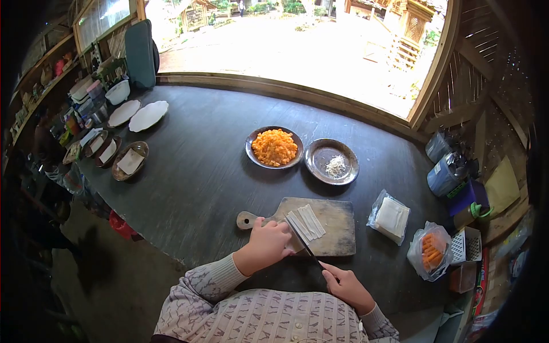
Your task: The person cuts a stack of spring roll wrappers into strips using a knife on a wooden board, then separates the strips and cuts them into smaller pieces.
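1. the cutting board (334,228) is wood, a worn rectangle with a round-ended handle that points to my left. it lies on a dark, matte table (200,171) with a curved edge.
2. the strips (309,222) on the board are pale, flat and thin, lying side by side in a slanted row.
3. the knife (302,241) has a narrow dark blade that runs across the near end of the strips.
4. beyond the board stand a dark round bowl (250,150) heaped with small orange cubes (274,147) and a dark plate (351,161) with a few white shreds (335,166).
5. to my right lie a clear bag of white sheets (391,217), a clear bag of orange sticks (430,250) and a white grater (466,244).
6. my left hand (267,243) covers the near left end of the strips and that corner of the board. the knife handle is hidden inside my right hand (346,286). the things at the far left of the table are too small to make out.
7. my left fingers are bent and held close together, pressing down on the strips right beside the blade.
8. my right fingers are wrapped tight round the knife handle.
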Demonstrator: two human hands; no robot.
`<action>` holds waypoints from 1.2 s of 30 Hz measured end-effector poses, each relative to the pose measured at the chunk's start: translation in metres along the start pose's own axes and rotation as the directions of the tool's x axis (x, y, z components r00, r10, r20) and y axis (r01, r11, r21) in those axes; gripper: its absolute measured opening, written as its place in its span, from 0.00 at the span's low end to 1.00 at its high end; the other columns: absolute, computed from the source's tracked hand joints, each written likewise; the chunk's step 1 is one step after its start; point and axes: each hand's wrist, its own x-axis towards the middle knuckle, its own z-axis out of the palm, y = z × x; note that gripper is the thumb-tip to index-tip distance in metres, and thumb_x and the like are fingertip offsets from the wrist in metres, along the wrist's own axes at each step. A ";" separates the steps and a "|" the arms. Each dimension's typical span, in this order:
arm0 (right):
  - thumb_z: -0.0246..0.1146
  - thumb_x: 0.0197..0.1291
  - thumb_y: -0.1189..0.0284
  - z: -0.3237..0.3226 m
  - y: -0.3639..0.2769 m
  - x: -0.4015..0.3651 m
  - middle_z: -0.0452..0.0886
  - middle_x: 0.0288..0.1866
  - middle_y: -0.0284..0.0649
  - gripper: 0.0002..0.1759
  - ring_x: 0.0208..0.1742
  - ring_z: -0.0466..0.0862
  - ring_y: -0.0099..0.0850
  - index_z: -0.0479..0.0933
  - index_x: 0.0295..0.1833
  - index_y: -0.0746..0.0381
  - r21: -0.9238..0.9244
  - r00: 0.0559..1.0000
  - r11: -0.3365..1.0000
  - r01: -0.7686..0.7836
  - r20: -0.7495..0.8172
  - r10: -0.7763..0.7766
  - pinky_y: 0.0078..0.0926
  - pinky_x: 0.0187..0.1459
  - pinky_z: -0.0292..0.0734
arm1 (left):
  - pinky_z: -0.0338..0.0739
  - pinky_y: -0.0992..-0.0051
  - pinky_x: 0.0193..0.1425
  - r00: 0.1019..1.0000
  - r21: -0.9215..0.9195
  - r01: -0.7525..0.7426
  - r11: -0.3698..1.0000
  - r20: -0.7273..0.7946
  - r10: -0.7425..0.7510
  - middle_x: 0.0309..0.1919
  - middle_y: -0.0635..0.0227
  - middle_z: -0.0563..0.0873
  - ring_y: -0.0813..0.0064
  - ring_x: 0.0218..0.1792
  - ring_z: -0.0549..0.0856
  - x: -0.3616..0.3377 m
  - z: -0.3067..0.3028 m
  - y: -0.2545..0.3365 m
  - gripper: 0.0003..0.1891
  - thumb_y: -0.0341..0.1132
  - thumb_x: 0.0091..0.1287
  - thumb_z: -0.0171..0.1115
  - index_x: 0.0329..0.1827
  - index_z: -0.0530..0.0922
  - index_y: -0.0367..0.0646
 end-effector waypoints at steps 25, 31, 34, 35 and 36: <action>0.55 0.74 0.68 0.004 -0.007 0.026 0.76 0.18 0.35 0.21 0.17 0.74 0.19 0.73 0.69 0.63 0.096 1.000 0.995 0.021 -0.006 -0.021 0.21 0.25 0.73 | 0.77 0.64 0.55 0.980 -0.187 -0.018 0.982 -0.197 -0.020 0.55 0.64 0.83 0.63 0.54 0.82 -0.008 0.011 -0.005 0.22 0.45 0.61 0.69 0.53 0.83 0.40; 0.57 0.73 0.69 0.007 -0.011 0.022 0.77 0.18 0.46 0.20 0.17 0.75 0.24 0.74 0.67 0.63 0.008 0.995 0.996 0.088 0.043 -0.088 0.27 0.26 0.72 | 0.79 0.66 0.53 0.981 -0.164 -0.025 0.986 -0.193 -0.008 0.49 0.63 0.82 0.64 0.51 0.82 -0.009 0.011 -0.004 0.17 0.43 0.60 0.70 0.45 0.84 0.39; 0.57 0.72 0.69 0.009 -0.014 0.020 0.77 0.20 0.51 0.20 0.17 0.75 0.27 0.75 0.66 0.63 -0.014 0.996 0.996 0.091 0.023 -0.090 0.30 0.26 0.72 | 0.79 0.66 0.52 0.983 -0.152 -0.019 0.988 -0.182 -0.009 0.48 0.64 0.82 0.63 0.50 0.82 -0.009 0.011 -0.004 0.16 0.43 0.59 0.70 0.43 0.84 0.40; 0.57 0.72 0.69 0.009 -0.014 0.019 0.78 0.21 0.53 0.20 0.17 0.75 0.29 0.75 0.65 0.63 -0.009 0.997 0.997 0.077 0.023 -0.077 0.30 0.27 0.72 | 0.79 0.66 0.52 0.983 -0.147 -0.017 0.989 -0.181 -0.010 0.47 0.64 0.82 0.64 0.50 0.82 -0.009 0.010 -0.004 0.16 0.43 0.59 0.70 0.42 0.84 0.40; 0.57 0.72 0.69 0.009 -0.014 0.019 0.78 0.21 0.53 0.20 0.17 0.75 0.29 0.75 0.65 0.63 -0.009 0.997 0.997 0.077 0.022 -0.077 0.30 0.27 0.72 | 0.79 0.66 0.52 0.983 -0.142 -0.015 0.990 -0.181 -0.011 0.46 0.64 0.82 0.64 0.50 0.82 -0.009 0.010 -0.004 0.15 0.43 0.59 0.70 0.41 0.84 0.41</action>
